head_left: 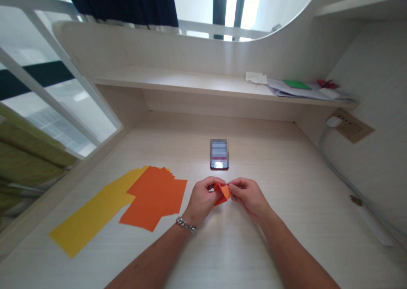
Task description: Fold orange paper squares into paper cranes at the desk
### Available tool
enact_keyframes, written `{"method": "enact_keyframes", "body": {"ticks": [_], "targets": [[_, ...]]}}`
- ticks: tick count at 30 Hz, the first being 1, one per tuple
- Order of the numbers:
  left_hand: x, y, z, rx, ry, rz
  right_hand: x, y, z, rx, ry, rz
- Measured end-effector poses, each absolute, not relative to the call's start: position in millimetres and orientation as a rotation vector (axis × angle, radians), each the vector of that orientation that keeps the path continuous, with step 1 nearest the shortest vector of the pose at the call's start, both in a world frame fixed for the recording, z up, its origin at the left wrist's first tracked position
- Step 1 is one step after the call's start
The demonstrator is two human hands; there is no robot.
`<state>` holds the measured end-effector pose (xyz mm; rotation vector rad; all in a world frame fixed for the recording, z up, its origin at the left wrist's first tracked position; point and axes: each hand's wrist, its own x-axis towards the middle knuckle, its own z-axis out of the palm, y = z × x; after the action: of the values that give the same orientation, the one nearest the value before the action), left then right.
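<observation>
I see the left hand (202, 200) and right hand (249, 197) pinching a small folded orange paper (222, 193) at lower centre, above the pale wood-grain tabletop (270, 246). A dark smartphone (219, 154) lies just beyond; loose orange paper sheets (155, 197) and long yellow paper sheets (95, 210) lie left, below a cream shelf (178, 81).

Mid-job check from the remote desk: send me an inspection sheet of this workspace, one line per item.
Surface: pale wood-grain desk, built in under a shelf.
Job's things: folded orange paper between the hands; loose orange sheets overlap yellow paper sheets to the left.
Clutter: phone beyond the hands, screen pixelated; papers and red folded paper on the shelf.
Hands: left hand and right hand both pinch the paper; chain bracelet on the left wrist.
Cables: grey cable runs from a white plug along the right wall.
Surroundings: white railing at left, dark curtain above.
</observation>
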<state>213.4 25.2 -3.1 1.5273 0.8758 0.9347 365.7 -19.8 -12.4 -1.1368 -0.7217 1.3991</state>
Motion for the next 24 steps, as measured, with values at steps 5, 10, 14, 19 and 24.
{"method": "enact_keyframes", "body": {"ticks": [5, 10, 14, 19, 24], "targets": [[211.1, 24.8, -0.9, 1.538, 0.884, 0.926, 366.3, -20.9, -11.7, -1.155, -0.760, 1.422], [210.0, 26.0, -3.3, 1.513, 0.946, 0.884, 365.8, -21.9, -10.7, -1.116, -0.703, 1.468], [209.1, 28.7, -4.3, 1.485, 0.895, 0.895, 366.1, -22.3, -9.2, -1.143, -0.723, 1.471], [205.2, 32.5, -6.3, 1.460, 0.739, 0.945, 369.3, -22.8, -9.1, -1.158, -0.708, 1.495], [202.0, 34.3, -6.7, 1.481, 0.863, 0.909, 372.0, -22.8, -9.3, -1.134, -0.688, 1.528]]}}
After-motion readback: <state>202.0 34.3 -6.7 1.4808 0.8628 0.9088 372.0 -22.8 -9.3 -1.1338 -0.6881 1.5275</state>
